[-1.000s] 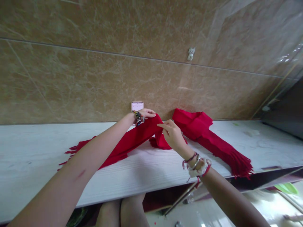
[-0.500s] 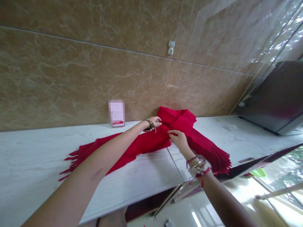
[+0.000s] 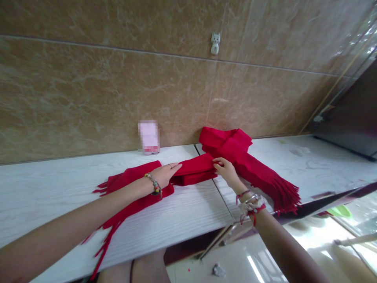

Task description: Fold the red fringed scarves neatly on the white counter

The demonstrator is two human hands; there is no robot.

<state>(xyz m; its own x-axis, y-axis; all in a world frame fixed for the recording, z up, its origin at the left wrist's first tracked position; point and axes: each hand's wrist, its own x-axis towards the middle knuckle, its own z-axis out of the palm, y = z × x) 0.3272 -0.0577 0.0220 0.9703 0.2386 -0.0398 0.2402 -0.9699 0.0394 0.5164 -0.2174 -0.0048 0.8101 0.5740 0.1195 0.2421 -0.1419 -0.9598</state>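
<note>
A red scarf [image 3: 196,165] with fringed ends lies bent across the white worktop, its two ends spread to the left and to the right. My left hand [image 3: 165,175] rests on the left part with its fingers stretched out along the cloth. Between my hands the middle section is folded in layers, with a dark gap under the upper one. At the near edge by the bend, my right hand [image 3: 226,171] pinches the cloth between thumb and fingers. The left fringe hangs towards the front edge, partly behind my left forearm.
Against the brown tiled wall leans a phone [image 3: 149,137], its screen blurred. A small white cat figure [image 3: 215,43] is fixed to the wall. At the far right stands a dark appliance [image 3: 350,114]. A green bowl [image 3: 340,211] shows below the worktop's right edge.
My left hand has moved left along the scarf, from near the bend to its left part. The middle section now shows a layered fold. My right hand stays by the bend.
</note>
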